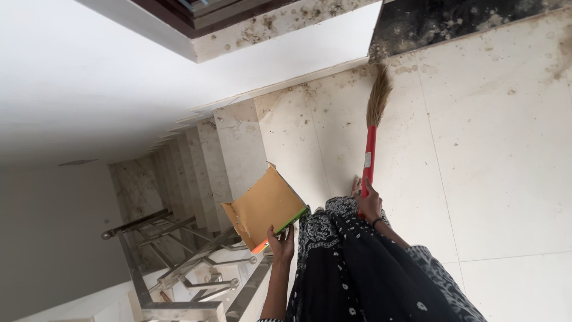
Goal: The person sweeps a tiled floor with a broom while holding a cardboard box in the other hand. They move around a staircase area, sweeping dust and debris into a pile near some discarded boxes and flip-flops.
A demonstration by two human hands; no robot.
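Steel railing [179,268], pale and tubular, at lower left; it borders the stairwell and stands just beside the left hand.

Stone stairs [196,161], cream with dark speckles, running from the landing toward the left of the view, close to the white wall [89,77].

Cardboard piece [265,206], tan, flat and folded, with a torn flap at its lower left corner and a thin green and orange strip along one edge. It sits over the top of the stairs, tilted, its inner face turned to the camera.

Left hand [282,243], fingers curled narrow around the lower edge of the cardboard piece, thumb on the near face; the forearm runs down to the bottom edge of the view.

Black garment [357,268] with white dotted print, filling the lower centre between both arms.

Right hand [369,203], fingers wrapped tight around the lower end of the broom handle; a dark band circles the wrist.

Broom [372,137], red plastic handle with a brown grass brush at the far end, held nearly upright in the view, brush tip resting on the floor near the dark stone strip.

Tiled floor [500,149], cream, large squares, stained and dusty, more so near the wall.
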